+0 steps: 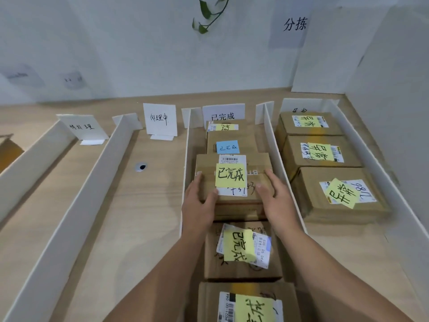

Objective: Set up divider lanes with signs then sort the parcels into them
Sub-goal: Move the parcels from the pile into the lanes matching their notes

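Both hands are on one parcel (232,180), a brown carton with a yellow note reading 已完成. The left hand (199,205) wraps its near left corner, fingers curled on the top edge; the right hand (274,201) clasps the near right corner, thumb lying on top. The carton sits between them, inside the lane walled by two white dividers (185,173), and appears to rest on another carton beneath. Just behind it lies a carton with a blue note (228,147), then one more, then the standing sign 已完成 (223,113). Nearer the person, two more yellow-noted cartons (241,249) line up under the forearms. To the right, across the divider, three cartons (334,194) fill the next lane. To the left the lanes show bare wood worktop (130,205), with signs (160,119) standing at their far ends.
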A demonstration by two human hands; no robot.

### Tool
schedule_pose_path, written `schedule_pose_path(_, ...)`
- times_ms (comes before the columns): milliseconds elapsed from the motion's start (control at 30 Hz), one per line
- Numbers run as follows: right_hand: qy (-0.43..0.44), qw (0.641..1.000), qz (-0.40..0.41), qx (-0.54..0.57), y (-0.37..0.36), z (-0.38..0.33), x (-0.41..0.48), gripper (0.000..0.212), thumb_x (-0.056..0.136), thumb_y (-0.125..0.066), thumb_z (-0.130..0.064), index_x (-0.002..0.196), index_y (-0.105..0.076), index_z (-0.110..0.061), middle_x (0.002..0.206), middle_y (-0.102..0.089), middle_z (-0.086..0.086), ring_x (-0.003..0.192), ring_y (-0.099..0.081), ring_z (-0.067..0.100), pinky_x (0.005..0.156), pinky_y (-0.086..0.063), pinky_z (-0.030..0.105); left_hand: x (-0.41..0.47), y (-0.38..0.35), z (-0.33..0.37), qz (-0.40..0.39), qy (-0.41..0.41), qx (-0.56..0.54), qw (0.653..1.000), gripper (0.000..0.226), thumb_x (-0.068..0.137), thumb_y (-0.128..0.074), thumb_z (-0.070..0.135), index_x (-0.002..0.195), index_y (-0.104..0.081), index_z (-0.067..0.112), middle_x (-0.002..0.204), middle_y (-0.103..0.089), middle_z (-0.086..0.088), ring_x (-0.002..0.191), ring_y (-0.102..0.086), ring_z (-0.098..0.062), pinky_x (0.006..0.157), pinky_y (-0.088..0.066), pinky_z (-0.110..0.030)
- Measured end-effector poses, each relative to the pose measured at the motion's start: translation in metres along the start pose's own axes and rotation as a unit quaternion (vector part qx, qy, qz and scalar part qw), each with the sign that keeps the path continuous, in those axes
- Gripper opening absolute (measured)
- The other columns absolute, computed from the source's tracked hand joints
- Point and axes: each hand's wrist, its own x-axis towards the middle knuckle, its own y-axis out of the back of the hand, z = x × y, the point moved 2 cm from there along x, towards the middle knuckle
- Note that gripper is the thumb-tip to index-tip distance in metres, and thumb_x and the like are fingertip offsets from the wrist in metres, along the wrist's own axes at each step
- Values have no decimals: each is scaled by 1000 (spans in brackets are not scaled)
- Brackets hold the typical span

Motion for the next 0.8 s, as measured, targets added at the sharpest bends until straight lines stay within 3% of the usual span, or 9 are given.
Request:
schedule_pose_path(133, 0, 1000, -6, -11, 0, 3, 3, 53, 97, -59, -46, 148, -44, -39, 150, -45, -7, 134, -44, 10, 113, -38, 35, 2, 2, 0, -17, 0, 39, 999, 62, 97, -62, 40, 153, -35, 40, 152, -43, 10, 133, -43, -9, 113, -40, -36)
schedule_pose_path(367, -15, 999, 5, -41, 2, -13, 2, 52, 97, -61, -40, 147, -47, -35, 151, -45, -2, 136, -46, 19, 112, -40, 42, 5, 13, 12, -39, 10, 72, 997, 61, 96, -62, 42, 152, -38, 37, 156, -38, 1, 143, -36, -17, 117, -34, -43)
schedule_pose_path(567, 69, 992, 51, -97, 2, -54, -26, 47, 102, -56, -34, 148, -48, -27, 156, -36, 0, 142, -36, 16, 108, -26, 22, -22, 51, 36, 11, -71, 42, 997, 55, 97, -62, 37, 149, -43, 36, 160, -33, 3, 148, -25, -10, 111, -21, -23)
schedule_pose_path(733, 120, 992, 17, -46, -36, -92, -73, 41, 102, -53, -34, 144, -51, -35, 153, -40, -12, 142, -34, 7, 112, -31, 28, -53, 114, 39, 76, -128, 6, 989, 53, 98, -62, 34, 147, -44, 38, 151, -42, 13, 141, -35, -6, 117, -31, -33)
schedule_pose_path(800, 150, 988, -11, -21, -59, -104, -101, 41, 103, -53, -34, 144, -51, -35, 152, -41, -16, 141, -31, -1, 112, -28, 23, -70, 148, 36, 108, -143, -8, 984, 53, 97, -64, 31, 146, -45, 37, 145, -46, 17, 136, -39, -2, 114, -33, -30)
